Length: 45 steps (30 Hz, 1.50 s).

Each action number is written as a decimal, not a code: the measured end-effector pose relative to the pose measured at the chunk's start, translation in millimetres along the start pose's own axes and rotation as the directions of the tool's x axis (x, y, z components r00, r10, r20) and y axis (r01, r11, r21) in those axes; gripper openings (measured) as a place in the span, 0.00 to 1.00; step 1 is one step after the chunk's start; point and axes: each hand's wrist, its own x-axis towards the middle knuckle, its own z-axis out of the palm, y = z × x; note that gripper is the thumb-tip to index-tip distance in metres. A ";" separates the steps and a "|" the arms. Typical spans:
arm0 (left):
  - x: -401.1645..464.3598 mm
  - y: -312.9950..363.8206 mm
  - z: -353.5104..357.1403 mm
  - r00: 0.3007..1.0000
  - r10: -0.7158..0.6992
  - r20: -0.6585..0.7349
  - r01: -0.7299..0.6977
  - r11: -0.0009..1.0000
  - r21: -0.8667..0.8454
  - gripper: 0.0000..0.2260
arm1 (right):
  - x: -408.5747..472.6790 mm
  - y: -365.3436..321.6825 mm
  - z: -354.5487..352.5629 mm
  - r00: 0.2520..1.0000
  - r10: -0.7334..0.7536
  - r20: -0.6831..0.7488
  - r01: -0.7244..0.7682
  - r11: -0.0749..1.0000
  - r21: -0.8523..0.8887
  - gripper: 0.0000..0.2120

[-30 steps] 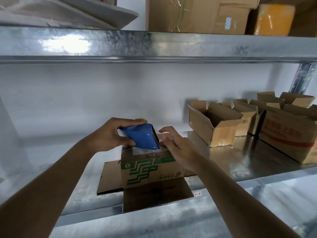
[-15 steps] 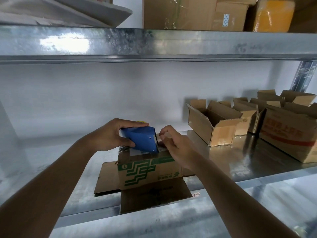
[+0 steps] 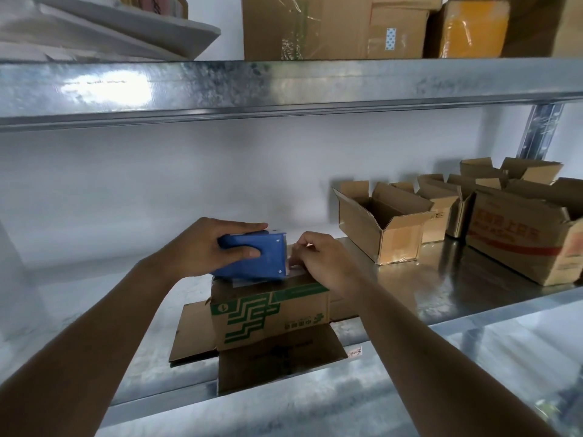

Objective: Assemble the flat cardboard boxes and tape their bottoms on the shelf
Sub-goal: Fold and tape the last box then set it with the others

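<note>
Head view, hands, left [image 3: 202, 247] gripping tape dispenser [image 3: 252, 258]

small tag [image 3: 356, 352] on shelf edge [image 3: 473, 323] reads "1-3".

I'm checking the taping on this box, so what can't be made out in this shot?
Head view only:
- Tape on the green-printed box: hidden under the blue tape dispenser and the right hand.
- Tape end: right fingertips cover it.
- Dispenser's roll: behind the left hand.
- Box print: too small to read.
</note>
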 end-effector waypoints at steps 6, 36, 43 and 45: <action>11.1 19.0 -16.5 0.997 -0.049 0.054 0.051 0.998 -0.042 0.24 | 3.6 -5.8 -5.7 0.986 0.166 0.031 -0.169 0.959 0.229 0.04; 61.5 34.6 -27.7 0.907 -0.394 0.151 0.339 0.893 0.295 0.17 | 20.0 32.3 -26.1 0.857 0.506 0.092 -0.419 0.584 0.695 0.10; 64.6 38.5 -34.2 0.909 -0.379 0.175 0.318 0.900 0.300 0.25 | 25.0 39.7 -29.6 0.871 0.489 0.056 -0.409 0.657 0.633 0.11; 63.8 40.9 -34.9 0.907 -0.383 0.174 0.322 0.899 0.298 0.19 | 26.5 41.0 -28.5 0.869 0.493 0.046 -0.412 0.668 0.620 0.10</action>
